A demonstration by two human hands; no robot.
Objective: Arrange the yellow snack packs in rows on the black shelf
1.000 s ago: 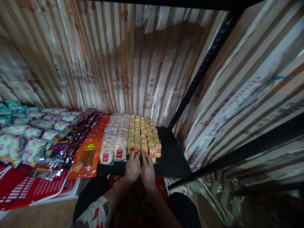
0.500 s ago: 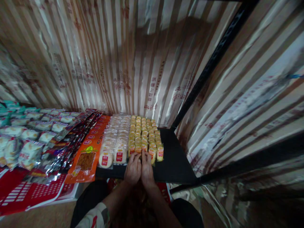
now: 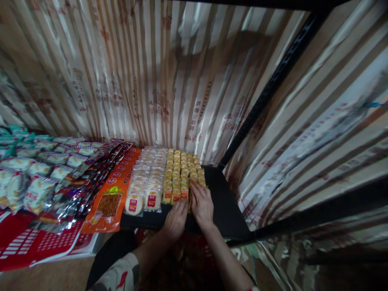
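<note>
Rows of small yellow packaged cakes (image 3: pixel 176 192) with red labels stand on the black shelf board (image 3: pixel 224 210). My left hand (image 3: pixel 176 219) is at the front of these rows, fingers stretched forward and close together against the lower front of the middle packs. To its right, my right hand (image 3: pixel 201 204) lies over the front of the right-hand rows, fingers extended and covering the packs beneath. I see no pack gripped in either hand. Left of the yellow rows are two rows of clear-wrapped round white cakes (image 3: pixel 152 199), also with red labels.
An orange snack bag (image 3: pixel 110 202) lies left of the white cakes, beside dark glossy packets (image 3: pixel 93 178). Farther left are white snack packets (image 3: pixel 39 194) above a red basket (image 3: pixel 42 242). A black upright post (image 3: pixel 260 97) rises behind the shelf's right side; striped sheeting (image 3: pixel 151 81) hangs behind.
My hands, side by side at the middle front before, have moved apart. The right hand went right and forward onto the right-hand packs; the left drew slightly back, exposing the middle front packs.
</note>
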